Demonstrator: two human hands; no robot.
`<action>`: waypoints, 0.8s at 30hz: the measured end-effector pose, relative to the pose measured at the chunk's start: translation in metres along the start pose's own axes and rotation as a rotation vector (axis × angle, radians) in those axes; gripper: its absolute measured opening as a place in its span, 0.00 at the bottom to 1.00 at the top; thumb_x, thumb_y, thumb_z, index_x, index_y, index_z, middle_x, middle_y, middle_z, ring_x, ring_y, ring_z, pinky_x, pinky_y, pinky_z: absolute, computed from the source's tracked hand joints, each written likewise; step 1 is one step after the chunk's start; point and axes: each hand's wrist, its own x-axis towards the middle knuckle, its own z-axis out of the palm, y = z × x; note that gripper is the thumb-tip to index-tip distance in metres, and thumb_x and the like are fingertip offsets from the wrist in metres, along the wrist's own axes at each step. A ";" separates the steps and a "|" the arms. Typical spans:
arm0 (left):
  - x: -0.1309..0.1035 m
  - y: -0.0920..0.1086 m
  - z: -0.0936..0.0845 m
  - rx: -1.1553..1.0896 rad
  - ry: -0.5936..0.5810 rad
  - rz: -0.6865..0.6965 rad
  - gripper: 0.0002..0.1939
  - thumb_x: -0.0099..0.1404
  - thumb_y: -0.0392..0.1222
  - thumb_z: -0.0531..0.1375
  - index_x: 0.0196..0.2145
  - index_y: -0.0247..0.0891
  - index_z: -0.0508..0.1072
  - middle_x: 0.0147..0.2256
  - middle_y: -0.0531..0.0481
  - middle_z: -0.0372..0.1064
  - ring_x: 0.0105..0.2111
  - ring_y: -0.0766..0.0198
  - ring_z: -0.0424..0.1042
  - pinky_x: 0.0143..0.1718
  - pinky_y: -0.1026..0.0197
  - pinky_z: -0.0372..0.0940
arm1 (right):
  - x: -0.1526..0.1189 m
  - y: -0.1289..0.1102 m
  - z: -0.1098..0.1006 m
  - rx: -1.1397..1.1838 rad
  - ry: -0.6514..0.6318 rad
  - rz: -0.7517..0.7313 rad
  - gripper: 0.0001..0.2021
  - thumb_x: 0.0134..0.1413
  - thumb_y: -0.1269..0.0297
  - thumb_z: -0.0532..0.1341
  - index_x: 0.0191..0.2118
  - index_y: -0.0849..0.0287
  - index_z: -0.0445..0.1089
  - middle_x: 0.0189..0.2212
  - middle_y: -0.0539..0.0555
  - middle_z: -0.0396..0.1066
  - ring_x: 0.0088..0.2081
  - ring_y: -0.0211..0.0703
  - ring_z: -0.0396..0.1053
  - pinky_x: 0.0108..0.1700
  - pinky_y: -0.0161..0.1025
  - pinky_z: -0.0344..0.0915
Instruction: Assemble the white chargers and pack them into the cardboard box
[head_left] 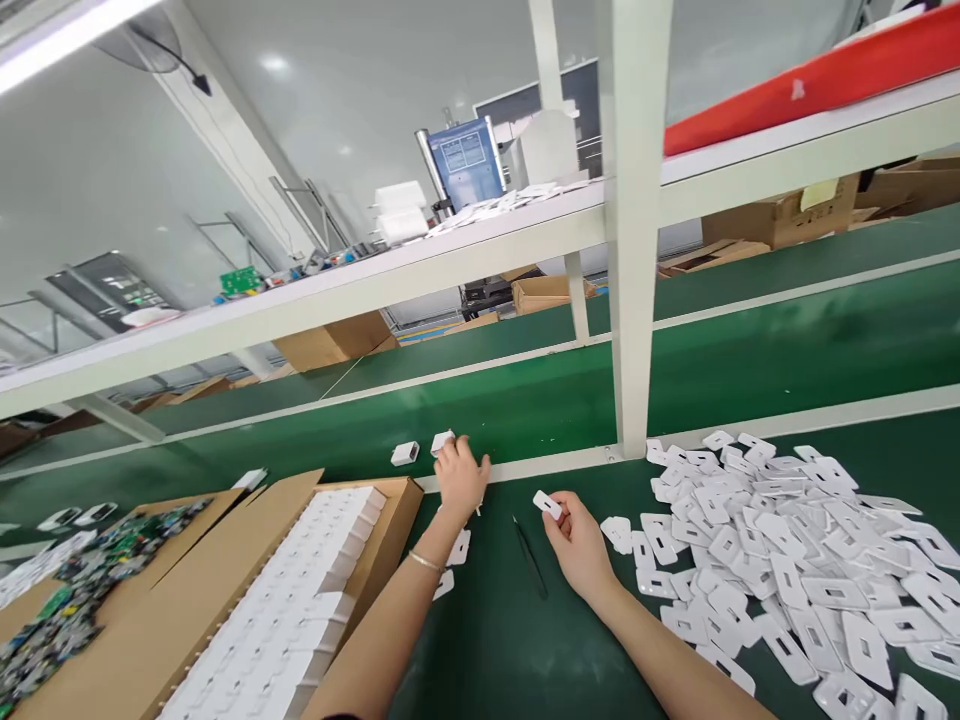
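My left hand [461,477] reaches over the far rail to the green belt, thumb apart from the fingers. Its fingertips are at a small white plastic housing [442,441], touching or just over it. A second white housing [405,454] sits to its left. My right hand [576,535] pinches a white plastic faceplate [547,504] with a dark slot, held above the table. Between the hands, dark tweezers [530,560] lie on the green tabletop. A few white pieces [459,548] lie beside my left forearm, partly hidden by it.
A large heap of white slotted faceplates [780,560] covers the right side. At left stand a cardboard box of white parts [285,600] and a pile of circuit boards [97,580]. A white post [634,250] and shelf [375,285] rise in front.
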 end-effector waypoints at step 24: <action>-0.103 0.049 -0.046 -0.805 0.275 0.280 0.23 0.63 0.37 0.67 0.47 0.44 0.57 0.48 0.43 0.69 0.47 0.56 0.75 0.46 0.52 0.71 | -0.010 -0.008 -0.007 0.130 0.194 -0.214 0.13 0.69 0.54 0.57 0.51 0.56 0.68 0.27 0.45 0.60 0.23 0.37 0.60 0.26 0.36 0.58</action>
